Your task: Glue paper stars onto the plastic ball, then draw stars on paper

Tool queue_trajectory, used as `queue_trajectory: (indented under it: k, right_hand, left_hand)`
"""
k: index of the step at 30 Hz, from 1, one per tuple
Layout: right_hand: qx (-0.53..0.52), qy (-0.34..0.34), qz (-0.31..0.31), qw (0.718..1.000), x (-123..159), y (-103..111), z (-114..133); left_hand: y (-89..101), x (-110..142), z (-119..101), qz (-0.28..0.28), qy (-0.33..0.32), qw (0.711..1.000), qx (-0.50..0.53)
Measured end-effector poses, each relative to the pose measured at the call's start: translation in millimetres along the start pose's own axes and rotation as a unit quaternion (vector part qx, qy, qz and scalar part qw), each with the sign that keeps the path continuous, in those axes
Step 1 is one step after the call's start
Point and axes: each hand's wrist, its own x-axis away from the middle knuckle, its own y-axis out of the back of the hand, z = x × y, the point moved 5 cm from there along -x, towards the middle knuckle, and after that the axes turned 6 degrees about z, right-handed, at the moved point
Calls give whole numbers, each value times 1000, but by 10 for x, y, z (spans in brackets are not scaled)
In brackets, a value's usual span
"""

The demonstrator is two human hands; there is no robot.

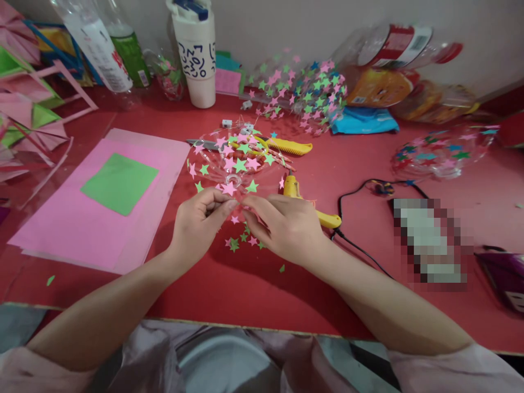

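Facing each other, likely for fine control, the left hand (198, 224) and right hand (290, 224) nearly meet; whether their fingertips clamp anything, I cannot tell. Beyond them, back from the red worktop's (245, 297) front edge, sits a clear plastic piece with pink-and-green stars (229, 164).

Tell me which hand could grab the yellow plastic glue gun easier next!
Probably the right hand: it's beside the yellow glue gun, partly hiding it, while the left hand is farther away.
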Motion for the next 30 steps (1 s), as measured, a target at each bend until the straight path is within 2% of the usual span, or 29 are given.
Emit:
queue_trajectory:
  k: [5,11,21,30]
  right_hand:
    - [10,0,-1,1000,5,8,6]
    - [20,11,-9,1000,-2,30,26]
    - [37,19,-28,999,-8,46,39]
    - [31,14,-8,999,8,46,22]
  left_hand:
    - [20,-10,11,-16,-10,1000,-15]
    - [14,-9,-33,-22,-62,995,-75]
    - [13,-37,-40,-26,-86,992,-93]
    - [68,7,-72,-35,-114,986,-113]
